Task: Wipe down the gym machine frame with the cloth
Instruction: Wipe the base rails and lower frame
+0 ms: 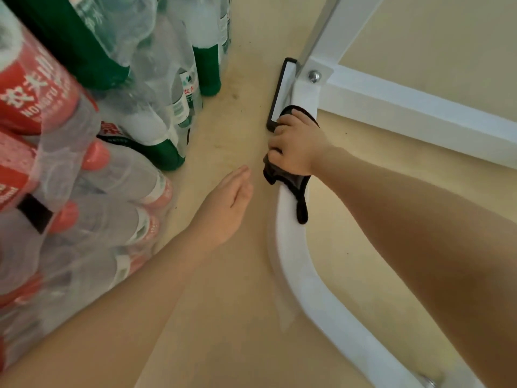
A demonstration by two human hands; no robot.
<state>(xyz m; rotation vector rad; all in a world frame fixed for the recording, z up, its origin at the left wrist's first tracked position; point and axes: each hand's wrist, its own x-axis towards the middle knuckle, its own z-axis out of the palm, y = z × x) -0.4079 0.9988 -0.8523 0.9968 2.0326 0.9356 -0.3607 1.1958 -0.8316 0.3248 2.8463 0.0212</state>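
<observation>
Right hand (296, 144) is down on the white gym machine frame (305, 278), fingers curled over a black cloth (288, 177) and pressing it onto the curved base tube. Cloth sits under the palm w/ a dark tail hanging off toward the camera side, lying along the tube. Fingertips reach the black end cap (279, 93) at the tube's far end. Just beyond the hand there's a bolt (314, 76) where a straight white crossbar (419, 113) and an upright post (321, 32) meet the base. Left hand (226, 208) hovers over the beige floor (240, 317), fingers straight and pressed together, holding nothing, near the frame but apart from it. On the left, shrink-wrapped packs of water bottles (92, 169), red labels & caps up front, green-labelled ones (179, 79) stacked behind.
</observation>
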